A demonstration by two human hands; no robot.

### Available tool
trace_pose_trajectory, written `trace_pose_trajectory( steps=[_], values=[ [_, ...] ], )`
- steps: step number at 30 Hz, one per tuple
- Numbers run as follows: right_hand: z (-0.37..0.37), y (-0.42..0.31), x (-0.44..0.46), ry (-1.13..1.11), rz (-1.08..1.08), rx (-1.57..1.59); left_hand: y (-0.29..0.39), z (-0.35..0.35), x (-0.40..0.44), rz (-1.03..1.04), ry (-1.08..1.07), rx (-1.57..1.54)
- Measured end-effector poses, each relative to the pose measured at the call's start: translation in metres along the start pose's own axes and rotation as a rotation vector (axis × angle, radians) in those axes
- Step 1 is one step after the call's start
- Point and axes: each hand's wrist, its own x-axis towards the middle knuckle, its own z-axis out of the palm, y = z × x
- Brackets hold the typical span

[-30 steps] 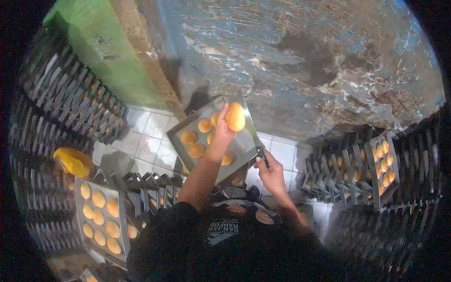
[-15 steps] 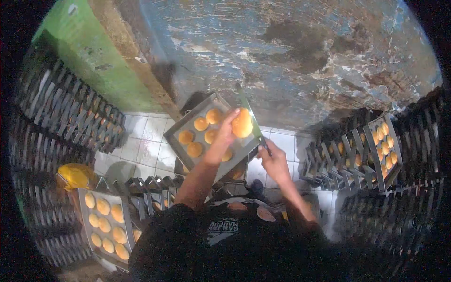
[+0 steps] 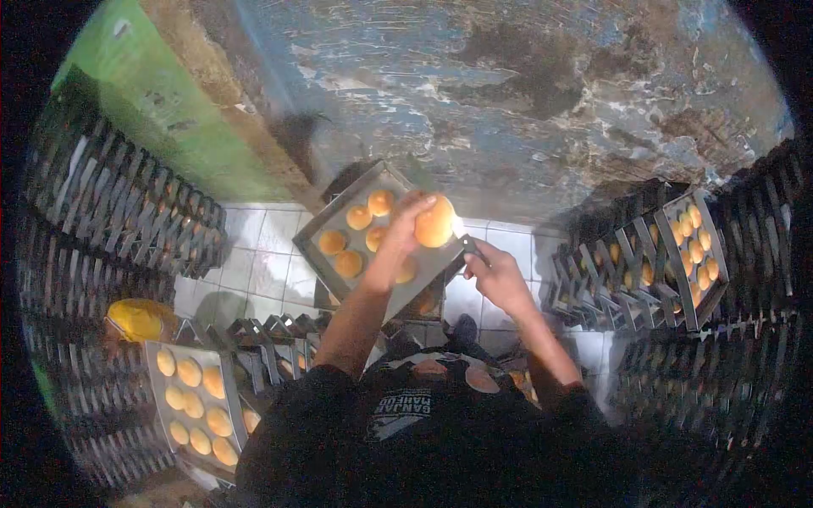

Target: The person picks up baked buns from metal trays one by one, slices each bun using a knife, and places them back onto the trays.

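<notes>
A round golden bun (image 3: 434,222) is gripped in my left hand (image 3: 407,227), with the fingers wrapped round its left side. My right hand (image 3: 501,278) is closed on the dark handle of a knife (image 3: 472,247), just right of the bun. The blade is hard to make out beside the bun, where a bright glare shows; whether it touches the bun I cannot tell. Under my left hand and forearm is a metal baking tray (image 3: 315,244) carrying several more buns (image 3: 333,242), some partly hidden by the arm.
At lower left a tray of buns (image 3: 193,400) tops a stack, beside a yellow item (image 3: 140,320). Another bun tray (image 3: 694,245) stands on the stacked trays (image 3: 605,284) at right. Dark racks line both sides. A worn, peeling wall (image 3: 525,93) rises ahead above white floor tiles (image 3: 267,258).
The knife's blade stood out clearly behind the bun before and is now blurred or hidden. My right hand has shifted slightly to the right, and the bun stays in my left.
</notes>
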Motion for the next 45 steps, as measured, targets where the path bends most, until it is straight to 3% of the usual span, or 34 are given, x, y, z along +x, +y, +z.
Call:
trace_pose_trajectory(
  steps=[4,8,10,15,19,23,27,30,33,36,39,41,43,45],
  values=[
    [-0.015,-0.014,-0.035,-0.05,0.121,-0.077,0.033,0.003,-0.01,0.006,0.082,-0.045],
    [-0.009,0.003,-0.036,-0.06,0.17,-0.043,0.021,-0.002,-0.015,-0.024,0.153,-0.001],
    [-0.003,0.006,-0.011,-0.07,0.085,0.003,0.0,-0.003,-0.011,-0.074,-0.082,0.005],
    [-0.01,0.009,-0.005,-0.086,0.052,-0.029,0.01,0.005,-0.011,-0.008,-0.022,0.048],
    [-0.024,0.005,-0.036,-0.145,0.171,-0.016,0.03,-0.003,-0.012,-0.001,-0.054,0.117],
    [-0.013,0.002,-0.006,-0.143,0.175,-0.065,-0.001,0.01,-0.012,-0.031,-0.046,0.03],
    [-0.005,0.021,0.015,-0.144,0.101,-0.036,-0.009,0.011,-0.003,0.023,0.053,0.033],
    [-0.017,0.019,-0.018,-0.154,0.13,-0.07,0.012,-0.013,-0.001,-0.003,0.007,0.012],
    [-0.018,0.032,-0.029,-0.181,0.15,-0.056,0.005,-0.018,-0.003,0.03,0.102,-0.018],
    [0.004,0.048,0.005,-0.154,0.087,-0.051,-0.027,-0.006,-0.003,-0.068,0.168,-0.15],
    [0.011,0.043,0.034,-0.224,0.285,0.006,-0.046,-0.014,0.006,-0.006,0.16,-0.077],
    [0.008,0.054,0.026,-0.219,0.261,-0.025,-0.043,-0.03,0.013,-0.012,0.198,-0.045],
    [0.002,0.074,0.002,-0.16,0.061,-0.064,-0.037,-0.052,0.022,0.016,0.153,-0.051],
    [0.001,0.089,-0.007,-0.175,0.066,-0.094,-0.04,-0.057,0.023,0.028,0.172,-0.031]
  ],
)
